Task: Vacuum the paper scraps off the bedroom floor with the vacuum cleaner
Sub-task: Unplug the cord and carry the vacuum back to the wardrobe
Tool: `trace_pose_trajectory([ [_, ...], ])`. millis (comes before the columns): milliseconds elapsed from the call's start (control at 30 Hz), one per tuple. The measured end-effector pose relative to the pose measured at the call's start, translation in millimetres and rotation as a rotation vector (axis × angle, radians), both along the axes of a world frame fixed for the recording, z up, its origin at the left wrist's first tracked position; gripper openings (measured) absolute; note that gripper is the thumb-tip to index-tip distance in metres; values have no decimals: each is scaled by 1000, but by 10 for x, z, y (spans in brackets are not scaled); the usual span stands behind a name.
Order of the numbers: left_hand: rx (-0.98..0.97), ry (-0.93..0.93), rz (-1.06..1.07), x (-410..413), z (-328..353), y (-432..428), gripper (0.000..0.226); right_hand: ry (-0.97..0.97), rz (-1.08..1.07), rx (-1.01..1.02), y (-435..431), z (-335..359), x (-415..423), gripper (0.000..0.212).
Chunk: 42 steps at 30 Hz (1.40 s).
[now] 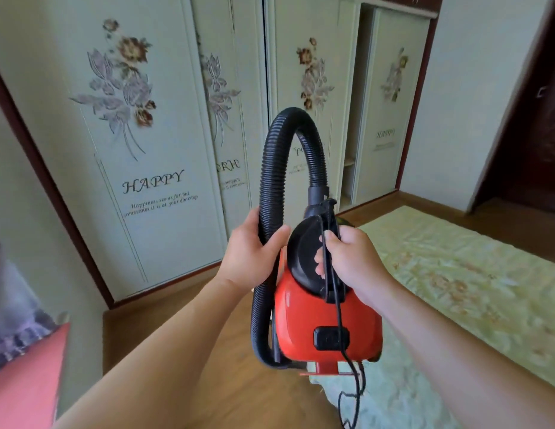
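Observation:
A small red vacuum cleaner (304, 317) with a black top hangs in the air in front of me, above the wooden floor (164, 345). My right hand (350, 261) grips its black carrying handle, with the black power cord (347, 354) running under my fingers and trailing down. The black ribbed hose (271, 174) arches up from the vacuum's top and loops down its left side. My left hand (251, 252) holds that hose partway along. No paper scraps show in view.
White wardrobe sliding doors (140, 125) with flower prints fill the wall ahead; one door at right stands partly open. A pale green patterned rug (462, 274) covers the floor at right. A dark wooden door (536, 144) is far right. A pink-red object (28, 379) sits bottom left.

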<state>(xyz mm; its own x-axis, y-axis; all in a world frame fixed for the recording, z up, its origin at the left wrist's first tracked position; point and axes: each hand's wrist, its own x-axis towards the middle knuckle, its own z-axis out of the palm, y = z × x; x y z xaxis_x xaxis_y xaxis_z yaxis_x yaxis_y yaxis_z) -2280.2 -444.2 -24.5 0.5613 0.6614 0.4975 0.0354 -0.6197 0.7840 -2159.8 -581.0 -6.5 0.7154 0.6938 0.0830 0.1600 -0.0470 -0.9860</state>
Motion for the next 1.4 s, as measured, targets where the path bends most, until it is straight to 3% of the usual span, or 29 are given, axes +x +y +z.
trace_pose_trajectory([
  [367, -16, -32, 123, -270, 905, -375, 18, -113, 49, 48, -180, 892, -262, 29],
  [600, -3, -71, 171, -480, 1054, -295, 17, -129, 110, 64, -22, 999, -396, 28],
  [1400, -18, -25, 77, -580, 1075, 2393, 11, -85, 51, 112, 2592, 1019, -481, 26],
])
